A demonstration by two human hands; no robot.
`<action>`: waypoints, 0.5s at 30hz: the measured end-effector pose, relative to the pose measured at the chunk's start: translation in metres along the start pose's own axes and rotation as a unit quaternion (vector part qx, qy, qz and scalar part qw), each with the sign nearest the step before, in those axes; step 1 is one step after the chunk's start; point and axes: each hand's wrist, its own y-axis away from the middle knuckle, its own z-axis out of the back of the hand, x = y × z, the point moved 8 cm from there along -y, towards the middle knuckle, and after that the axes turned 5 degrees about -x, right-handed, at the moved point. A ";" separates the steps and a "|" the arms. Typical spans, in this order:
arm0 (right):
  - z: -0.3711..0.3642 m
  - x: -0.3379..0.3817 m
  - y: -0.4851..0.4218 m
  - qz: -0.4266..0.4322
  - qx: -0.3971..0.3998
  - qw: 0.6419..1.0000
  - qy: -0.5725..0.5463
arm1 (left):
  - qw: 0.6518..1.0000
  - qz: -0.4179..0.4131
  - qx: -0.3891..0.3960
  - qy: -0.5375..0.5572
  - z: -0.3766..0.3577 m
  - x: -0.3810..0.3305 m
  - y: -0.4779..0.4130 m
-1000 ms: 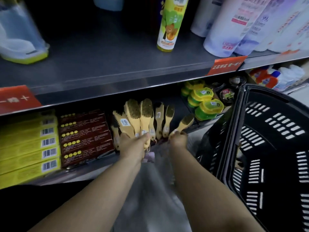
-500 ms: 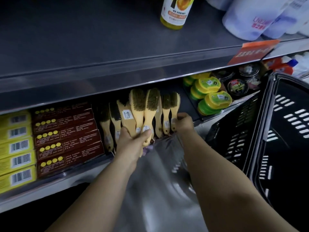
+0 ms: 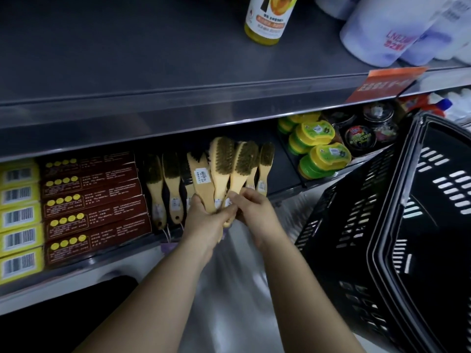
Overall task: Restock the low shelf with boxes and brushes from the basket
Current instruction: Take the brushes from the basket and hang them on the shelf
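Hands are meeting at the front edge of the low shelf (image 3: pixel 84 263), both working a fanned bunch of wooden-handled brushes (image 3: pixel 230 169). Left hand (image 3: pixel 206 222) is wrapping its grip around the lower handles of the bunch, fingers curled and thumb lying across the front. Right hand (image 3: pixel 251 212) is pinching one handle end of the same bunch between thumb and fingertips, just beside the left hand and touching it. Bristle heads of the held brushes are pointing up and back into the shelf bay, with barcode stickers showing on the handles.

Two more brushes (image 3: pixel 164 189) are lying in the shelf just left of the held bunch, handles toward the front edge and apart from either hand. Left of them, dark red boxes (image 3: pixel 94 205) are sitting stacked in a column, and yellow boxes (image 3: pixel 20 220) with barcodes are sitting stacked beside those at the far left. Right of the brushes, beyond a divider, green-and-yellow oval tins (image 3: pixel 323 159) are sitting stacked, with round black tins (image 3: pixel 359 138) behind them.

Black plastic basket (image 3: pixel 382 225) is standing at the right, tilted, its slotted wall facing the camera; its contents cannot be made out. On the upper shelf (image 3: pixel 153 59), a yellow bottle (image 3: pixel 267 19) and white bottles (image 3: pixel 387 34) are standing, with an orange price tag (image 3: pixel 382 82) hanging on the shelf edge.
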 end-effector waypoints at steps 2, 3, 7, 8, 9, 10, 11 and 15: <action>0.012 -0.001 -0.003 -0.015 -0.022 0.997 -0.075 | 1.000 -0.005 0.009 0.011 -0.005 -0.002 0.003; 0.022 -0.001 -0.007 -0.020 -0.048 0.992 -0.117 | 1.000 -0.008 0.000 0.029 -0.005 -0.003 0.003; 0.071 0.009 -0.034 -0.027 -0.216 0.954 -0.208 | 0.995 -0.007 -0.055 0.084 0.009 -0.006 -0.003; 0.078 0.013 -0.042 -0.029 -0.237 0.948 -0.210 | 0.995 0.001 -0.053 0.089 0.010 -0.004 -0.004; 0.083 0.015 -0.050 -0.033 -0.246 0.949 -0.196 | 0.994 0.008 -0.054 0.091 0.010 -0.001 -0.005; 0.087 0.017 -0.059 -0.039 -0.248 0.956 -0.153 | 0.994 0.013 -0.057 0.090 0.012 0.002 -0.005; 0.090 0.016 -0.066 -0.049 -0.248 0.964 -0.081 | 0.994 0.017 -0.062 0.086 0.013 0.005 -0.005; 0.099 0.006 -0.094 -0.057 -0.248 0.943 0.213 | 0.995 0.015 -0.069 0.072 0.015 0.008 -0.009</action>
